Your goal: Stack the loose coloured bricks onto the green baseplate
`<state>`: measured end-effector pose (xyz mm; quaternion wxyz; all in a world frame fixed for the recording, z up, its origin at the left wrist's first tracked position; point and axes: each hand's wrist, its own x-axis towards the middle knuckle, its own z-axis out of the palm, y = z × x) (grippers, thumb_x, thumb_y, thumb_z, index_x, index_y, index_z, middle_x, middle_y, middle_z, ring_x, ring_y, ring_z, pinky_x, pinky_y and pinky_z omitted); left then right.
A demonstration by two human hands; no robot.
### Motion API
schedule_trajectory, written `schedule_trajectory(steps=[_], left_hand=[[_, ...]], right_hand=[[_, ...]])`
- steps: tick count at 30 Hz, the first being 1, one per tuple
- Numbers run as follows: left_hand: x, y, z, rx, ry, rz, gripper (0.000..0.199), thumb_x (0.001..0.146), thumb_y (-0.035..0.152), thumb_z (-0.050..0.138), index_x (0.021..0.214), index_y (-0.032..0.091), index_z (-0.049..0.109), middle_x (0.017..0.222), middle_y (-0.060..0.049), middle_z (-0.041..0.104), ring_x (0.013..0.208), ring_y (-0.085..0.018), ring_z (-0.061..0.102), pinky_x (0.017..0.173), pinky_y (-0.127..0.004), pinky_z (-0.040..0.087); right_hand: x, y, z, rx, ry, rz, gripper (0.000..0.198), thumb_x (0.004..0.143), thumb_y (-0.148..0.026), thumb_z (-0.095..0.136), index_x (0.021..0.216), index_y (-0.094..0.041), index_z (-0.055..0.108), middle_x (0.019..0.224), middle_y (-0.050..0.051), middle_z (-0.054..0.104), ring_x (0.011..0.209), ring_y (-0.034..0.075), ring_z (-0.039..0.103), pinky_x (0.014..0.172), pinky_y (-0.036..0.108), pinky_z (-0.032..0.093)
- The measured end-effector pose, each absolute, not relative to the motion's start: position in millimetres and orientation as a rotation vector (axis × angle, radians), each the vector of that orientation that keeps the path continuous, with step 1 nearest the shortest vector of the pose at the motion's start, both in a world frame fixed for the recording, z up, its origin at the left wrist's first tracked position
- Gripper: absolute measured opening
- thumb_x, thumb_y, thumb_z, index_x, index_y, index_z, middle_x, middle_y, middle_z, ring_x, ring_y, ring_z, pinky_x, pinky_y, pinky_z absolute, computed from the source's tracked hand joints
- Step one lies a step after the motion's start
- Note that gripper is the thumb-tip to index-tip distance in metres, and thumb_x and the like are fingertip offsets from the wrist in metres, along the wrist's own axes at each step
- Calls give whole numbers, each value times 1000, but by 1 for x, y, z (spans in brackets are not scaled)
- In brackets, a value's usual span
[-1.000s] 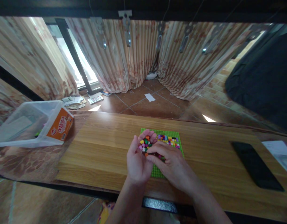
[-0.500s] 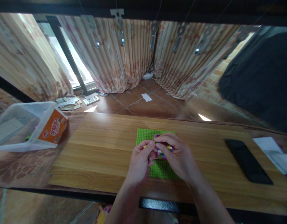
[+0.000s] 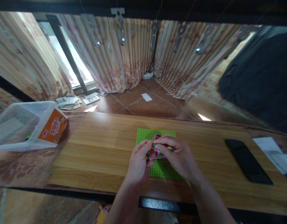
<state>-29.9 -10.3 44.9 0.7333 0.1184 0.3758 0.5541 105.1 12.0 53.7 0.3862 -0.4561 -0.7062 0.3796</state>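
A green studded baseplate (image 3: pixel 144 134) lies on the wooden board. Over it my two hands meet, fingertips nearly touching. A block of many-coloured building bricks (image 3: pixel 160 155) sits on the plate, partly hidden by my right hand. My left hand (image 3: pixel 139 158) is closed around small coloured bricks (image 3: pixel 148 152), of which only bits show between the fingers. Thumb and fingers of my right hand (image 3: pixel 177 154) pinch a small green brick (image 3: pixel 154 144) beside the left fingertips.
On the left stands a clear plastic bin (image 3: pixel 44 124) with an orange label. A black phone-like slab (image 3: pixel 248 161) lies on the board (image 3: pixel 96 146) at right, with white papers (image 3: pixel 271 152) beyond it. Curtains (image 3: pixel 131 59) hang behind.
My left fingers have shifted slightly, and more coloured bricks show between them. A green brick is now visible at the right fingertips. The bin, baseplate and slab have stayed put.
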Motion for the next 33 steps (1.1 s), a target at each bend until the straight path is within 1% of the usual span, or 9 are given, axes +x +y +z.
schedule_trajectory(steps=[2, 6, 9, 15, 20, 26, 33], left_hand=[[-30, -9, 44, 236, 850, 1242, 27, 63, 29, 78, 73, 12, 59, 62, 2, 54, 45, -1, 35, 39, -14, 14], [-31, -5, 40, 142, 946, 1308, 23, 63, 26, 73, 75, 12, 58, 63, 1, 56, 45, -2, 36, 38, -15, 15], [-32, -3, 38, 85, 973, 1324, 19, 65, 22, 69, 75, 12, 57, 63, 2, 55, 44, -2, 35, 37, -15, 16], [-31, -3, 39, 55, 967, 1318, 11, 70, 17, 61, 79, 10, 59, 63, 1, 54, 44, -2, 37, 36, -15, 17], [-30, -2, 39, 66, 962, 1314, 10, 71, 16, 61, 79, 9, 60, 64, 1, 54, 43, -2, 36, 35, -15, 17], [-30, -4, 37, 135, 978, 1308, 18, 69, 21, 67, 81, 9, 62, 66, 1, 55, 45, -2, 37, 36, -15, 18], [-27, -4, 33, 171, 973, 1291, 27, 66, 25, 71, 86, 8, 64, 67, 1, 55, 45, -1, 37, 37, -15, 18]], right_hand=[[109, 15, 51, -1175, -1789, 888, 17, 91, -32, 59, 97, -25, 74, 95, 4, 71, 92, 19, 65, 82, 33, 51], [123, 26, 38, -1319, -1791, 543, 20, 89, -33, 60, 102, -24, 72, 103, 7, 71, 98, 22, 64, 90, 39, 50], [131, 34, 28, -1358, -1876, 451, 23, 88, -35, 60, 105, -23, 71, 107, 9, 70, 104, 25, 63, 95, 44, 48], [133, 39, 19, -1416, -1962, 463, 26, 87, -36, 61, 108, -24, 70, 111, 9, 69, 107, 27, 61, 95, 47, 47], [130, 40, 18, -1421, -1958, 497, 20, 88, -33, 59, 99, -24, 73, 107, 8, 70, 103, 25, 62, 92, 43, 48], [129, 41, 16, -1380, -1928, 520, 17, 88, -32, 59, 93, -26, 74, 102, 6, 70, 99, 24, 63, 88, 40, 49], [128, 42, 15, -1348, -1884, 598, 16, 89, -30, 58, 90, -25, 73, 98, 5, 71, 96, 22, 63, 88, 38, 49]])
